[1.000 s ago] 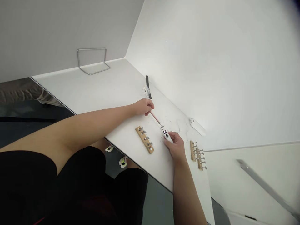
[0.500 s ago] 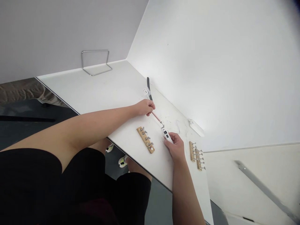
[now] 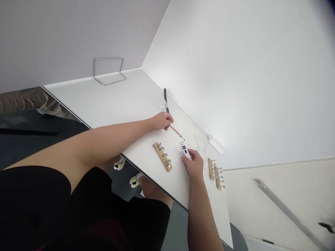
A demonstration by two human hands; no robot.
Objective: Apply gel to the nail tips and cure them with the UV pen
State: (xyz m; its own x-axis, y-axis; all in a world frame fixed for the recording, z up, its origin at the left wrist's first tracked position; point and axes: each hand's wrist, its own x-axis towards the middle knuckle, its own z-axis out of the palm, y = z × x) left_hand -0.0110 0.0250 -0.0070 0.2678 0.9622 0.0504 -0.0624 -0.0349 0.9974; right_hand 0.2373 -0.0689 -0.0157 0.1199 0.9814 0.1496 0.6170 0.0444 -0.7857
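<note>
My left hand [image 3: 162, 121] is closed in a pinch on a thin pinkish stick [image 3: 176, 131], which slants down to the right. Its far tip meets or nearly meets the upper end of a small white device [image 3: 185, 150] with a dark display and a button. My right hand [image 3: 195, 164] grips that device by its lower end, thumb on one side and fingers on the other. A small metal bit shows between stick and device; whether it touches both I cannot tell. Left of my right hand lies a wooden strip [image 3: 162, 156] carrying several metal pegs.
Two more wooden strips [image 3: 214, 173] with metal pegs lie right of my right hand. A white elongated object [image 3: 215, 143] lies by the wall. Behind my left hand are a black-handled object [image 3: 165, 94] and a small white piece [image 3: 162, 104]. A wire stand [image 3: 110, 83] stands far left.
The white device and my right hand have shifted slightly left and down in the view, and a small gap shows near the stick's tip. Both grips stay the same.
</note>
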